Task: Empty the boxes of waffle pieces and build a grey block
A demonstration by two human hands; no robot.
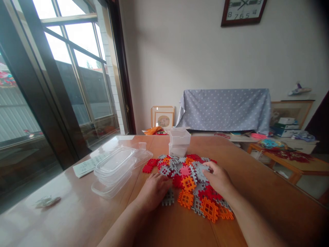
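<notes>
A loose heap of notched plastic building tiles point(189, 183) in red, orange, grey and pink spreads over the wooden table. My right hand point(218, 176) is at the heap's right side, thumb and forefinger closed on a grey building tile point(202, 171). On the left edge of the heap rests my left hand point(155, 190), palm down with fingers bent loosely over the tiles; its fingertips are partly hidden. Another grey tile point(168, 199) lies flat by that hand, partly under it. Orange window-shaped tiles point(209, 209) lie nearest to me.
Two stacked clear plastic boxes point(179, 140) stand behind the heap. Clear lids and shallow containers point(115, 168) are piled on the left, over a printed sheet point(87, 164). A small packet point(47, 201) lies at the table's left. A low wooden side table point(295, 164) is off to the right.
</notes>
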